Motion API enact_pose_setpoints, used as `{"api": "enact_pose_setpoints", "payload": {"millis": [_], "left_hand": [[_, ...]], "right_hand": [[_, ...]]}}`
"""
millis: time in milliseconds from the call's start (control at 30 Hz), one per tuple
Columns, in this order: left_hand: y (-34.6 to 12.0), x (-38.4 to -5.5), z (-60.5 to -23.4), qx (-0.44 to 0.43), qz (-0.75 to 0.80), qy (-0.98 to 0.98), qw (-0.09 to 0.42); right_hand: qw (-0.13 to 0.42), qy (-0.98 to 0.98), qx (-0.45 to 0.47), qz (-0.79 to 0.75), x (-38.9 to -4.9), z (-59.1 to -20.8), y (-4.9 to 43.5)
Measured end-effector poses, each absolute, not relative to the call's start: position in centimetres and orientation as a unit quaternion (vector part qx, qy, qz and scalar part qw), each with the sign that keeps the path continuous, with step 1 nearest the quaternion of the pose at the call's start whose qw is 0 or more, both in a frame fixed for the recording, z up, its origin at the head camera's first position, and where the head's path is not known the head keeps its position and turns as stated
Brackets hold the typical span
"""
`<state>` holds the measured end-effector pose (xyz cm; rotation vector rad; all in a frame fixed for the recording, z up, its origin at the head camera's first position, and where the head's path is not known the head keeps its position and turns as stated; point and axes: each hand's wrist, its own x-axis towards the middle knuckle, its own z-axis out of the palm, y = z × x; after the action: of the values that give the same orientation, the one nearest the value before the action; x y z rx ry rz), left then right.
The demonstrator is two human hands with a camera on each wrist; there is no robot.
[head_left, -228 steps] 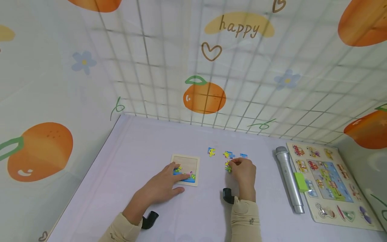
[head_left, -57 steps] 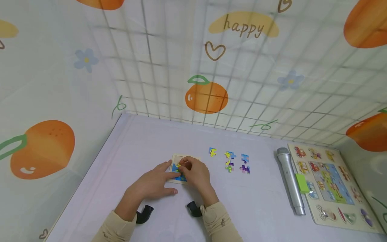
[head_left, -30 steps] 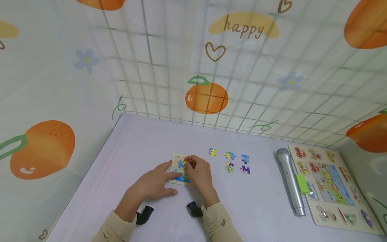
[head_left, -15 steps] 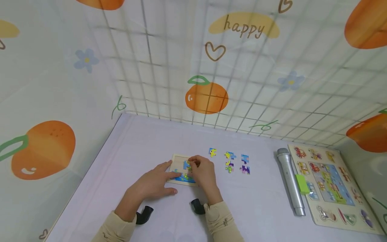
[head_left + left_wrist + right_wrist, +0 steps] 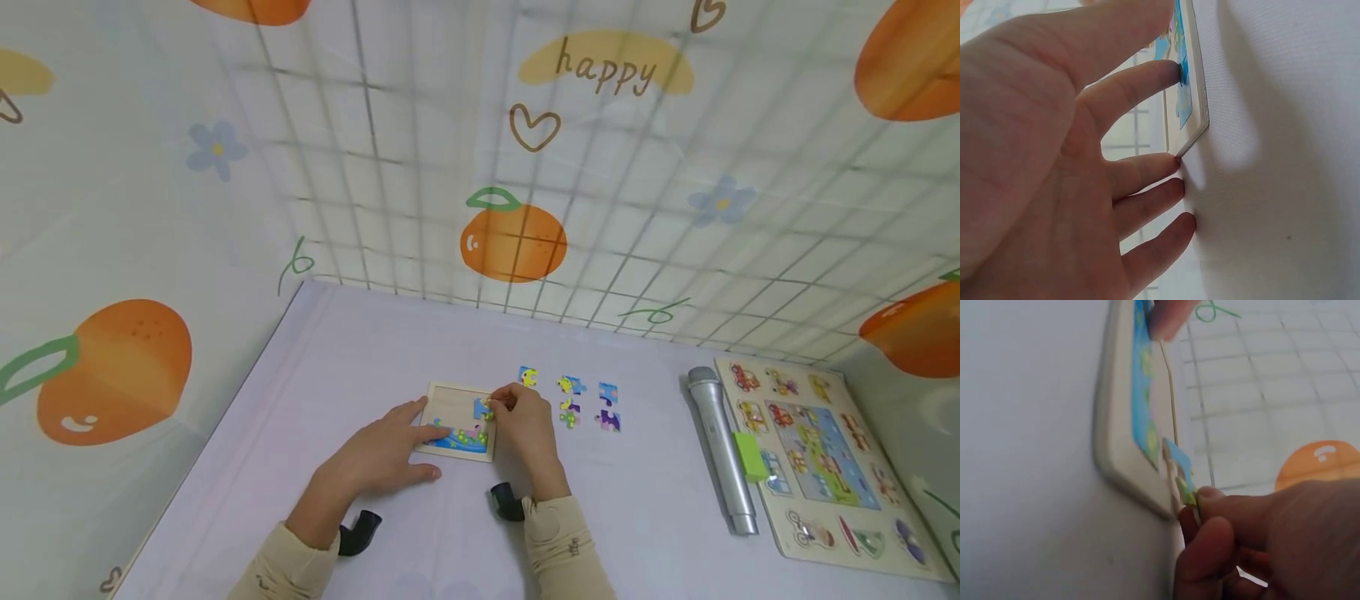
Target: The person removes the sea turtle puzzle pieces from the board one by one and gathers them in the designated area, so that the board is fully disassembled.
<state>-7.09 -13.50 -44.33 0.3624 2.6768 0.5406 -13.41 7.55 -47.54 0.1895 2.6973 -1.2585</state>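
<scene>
The word "happy" (image 5: 600, 71), in brown lowercase handwriting, stands on a yellow patch (image 5: 607, 43) of the wall covering (image 5: 420, 142), at the top of the head view, right of centre; small dark marks on the right sleeve (image 5: 566, 542) and the left sleeve (image 5: 292, 562), along the bottom edge, are too small to read

A pale lavender tabletop (image 5: 337, 350) is bordered by white, cloth-like walls. The back wall (image 5: 420, 208) is crossed by grey grid lines (image 5: 364, 83) and decorated with an orange (image 5: 513, 242), a blue flower (image 5: 722, 200), a brown heart outline (image 5: 535, 143) and "happy" lettered on a yellow patch (image 5: 534, 71). More oranges are printed on the left wall (image 5: 112, 225) and right wall (image 5: 926, 417).
</scene>
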Motion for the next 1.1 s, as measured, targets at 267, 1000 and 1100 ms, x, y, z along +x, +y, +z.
{"api": "enact_pose_setpoints", "payload": {"millis": [267, 1000, 1100], "left_hand": [[-13.4, -7.1, -44.3, 0.124, 0.190, 0.954, 0.193], [-13.3, -7.1, -44.3, 0.125, 0.191, 0.955, 0.191], [-13.3, -7.1, -44.2, 0.124, 0.191, 0.955, 0.191]], "right_hand": [[0.083, 0.908, 0.055, -0.407, -13.7, -47.4, 8.3], [0.120, 0.903, 0.078, -0.405, -13.8, -47.0, 9.2], [0.118, 0.904, 0.074, -0.404, -13.9, -46.9, 9.3]]}}
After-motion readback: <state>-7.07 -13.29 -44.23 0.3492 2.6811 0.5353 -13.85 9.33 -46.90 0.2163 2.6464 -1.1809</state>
